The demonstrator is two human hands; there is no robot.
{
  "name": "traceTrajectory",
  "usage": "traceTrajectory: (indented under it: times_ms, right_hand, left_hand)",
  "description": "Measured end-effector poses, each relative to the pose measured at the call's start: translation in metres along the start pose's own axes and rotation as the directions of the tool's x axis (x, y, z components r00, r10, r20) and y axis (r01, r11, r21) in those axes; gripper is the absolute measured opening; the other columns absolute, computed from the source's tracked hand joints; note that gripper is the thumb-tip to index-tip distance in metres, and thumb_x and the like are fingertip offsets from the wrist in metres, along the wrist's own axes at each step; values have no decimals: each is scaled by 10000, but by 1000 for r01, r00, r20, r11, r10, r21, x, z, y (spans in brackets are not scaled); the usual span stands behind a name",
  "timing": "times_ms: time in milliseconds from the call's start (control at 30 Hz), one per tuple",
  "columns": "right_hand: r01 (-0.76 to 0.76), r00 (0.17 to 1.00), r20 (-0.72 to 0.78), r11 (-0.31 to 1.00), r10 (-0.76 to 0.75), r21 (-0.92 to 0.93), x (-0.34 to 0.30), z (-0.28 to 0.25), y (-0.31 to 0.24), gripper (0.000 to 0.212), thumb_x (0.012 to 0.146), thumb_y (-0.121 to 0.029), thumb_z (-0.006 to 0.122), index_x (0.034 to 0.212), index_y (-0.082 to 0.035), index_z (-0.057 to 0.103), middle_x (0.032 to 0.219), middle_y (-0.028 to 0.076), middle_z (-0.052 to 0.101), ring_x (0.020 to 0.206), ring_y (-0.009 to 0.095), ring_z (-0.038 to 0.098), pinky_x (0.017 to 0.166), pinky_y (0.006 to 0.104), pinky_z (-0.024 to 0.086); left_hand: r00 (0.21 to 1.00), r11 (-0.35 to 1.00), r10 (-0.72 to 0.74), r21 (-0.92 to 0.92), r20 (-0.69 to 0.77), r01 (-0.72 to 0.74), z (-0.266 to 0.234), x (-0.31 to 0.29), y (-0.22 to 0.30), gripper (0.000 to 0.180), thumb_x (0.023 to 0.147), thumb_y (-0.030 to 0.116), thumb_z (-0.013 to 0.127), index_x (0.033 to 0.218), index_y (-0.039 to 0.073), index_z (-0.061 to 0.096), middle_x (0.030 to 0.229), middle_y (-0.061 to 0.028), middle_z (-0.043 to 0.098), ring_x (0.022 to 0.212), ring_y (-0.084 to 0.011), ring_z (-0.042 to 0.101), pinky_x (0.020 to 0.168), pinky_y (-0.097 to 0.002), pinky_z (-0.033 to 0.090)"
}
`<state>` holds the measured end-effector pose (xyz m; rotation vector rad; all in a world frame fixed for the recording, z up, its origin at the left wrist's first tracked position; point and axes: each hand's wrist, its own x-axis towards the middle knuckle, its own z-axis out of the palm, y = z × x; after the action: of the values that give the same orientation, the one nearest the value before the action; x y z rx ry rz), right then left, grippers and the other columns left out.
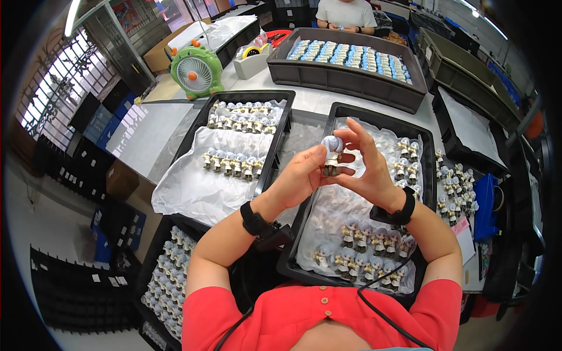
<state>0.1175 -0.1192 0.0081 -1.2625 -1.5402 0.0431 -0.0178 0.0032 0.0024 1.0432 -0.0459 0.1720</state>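
Between both hands: one small blue-haired figurine point(332, 153) under check.
I see the left hand point(301, 178) pinching its body and the right hand point(366, 167) steadying it with fingertips. Beneath them, the black tray point(426, 153) holds few figurines; left tray point(281, 126) two rows. I judge most remains.

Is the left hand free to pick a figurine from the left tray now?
Probably not: the left hand holds a small figurine together with the right hand. The left tray itself lies open, unblocked.
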Motion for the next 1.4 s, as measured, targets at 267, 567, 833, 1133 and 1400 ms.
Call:
traceTrajectory:
  times_ms: [267,567,833,1133,1400]
  right_hand:
    - [-118,993,12,979,117,164,-3,4,9,904,612,-45,800,1374,-116,318,1237,107,545,1120,236,550,953,342,447]
    - [-158,987,37,952,154,263,-2,5,7,855,638,-21,786,1363,-107,340,1265,96,525,1140,205,528,989,339,411]
    - [-190,982,60,931,180,312,-4,2,8,829,659,-12,774,1361,-100,342,1315,100,474,1186,199,482,1021,338,373]
    - [-181,983,59,909,171,376,-2,3,6,748,720,3,726,1359,-73,346,1343,102,433,1232,209,443,1041,347,358]
    - [-150,989,59,934,138,324,-3,3,12,744,724,-64,752,1357,-69,361,1344,101,423,1220,216,448,1031,358,372]
  left_hand:
    - [1000,1000,-2,5,-31,2,-1,0,-1,571,958,454,377,1322,14,373,1233,-142,527,1063,-183,571,900,-332,474]
    - [1000,1000,3,23,-30,-2,-3,0,-1,549,956,471,368,1311,53,396,1212,-125,542,1049,-171,571,883,-325,475]
    - [999,998,-46,-51,-14,45,-7,0,-1,478,988,397,317,1330,69,381,1238,-138,532,1043,-183,581,904,-348,468]
    - [999,988,6,-152,-54,-14,-9,1,-3,419,967,223,443,1323,13,377,1228,-142,538,1087,-232,575,910,-362,485]
    - [987,988,59,-132,-149,-79,-9,1,-2,424,906,130,565,1286,26,410,1121,-110,580,1032,-220,602,841,-318,518]
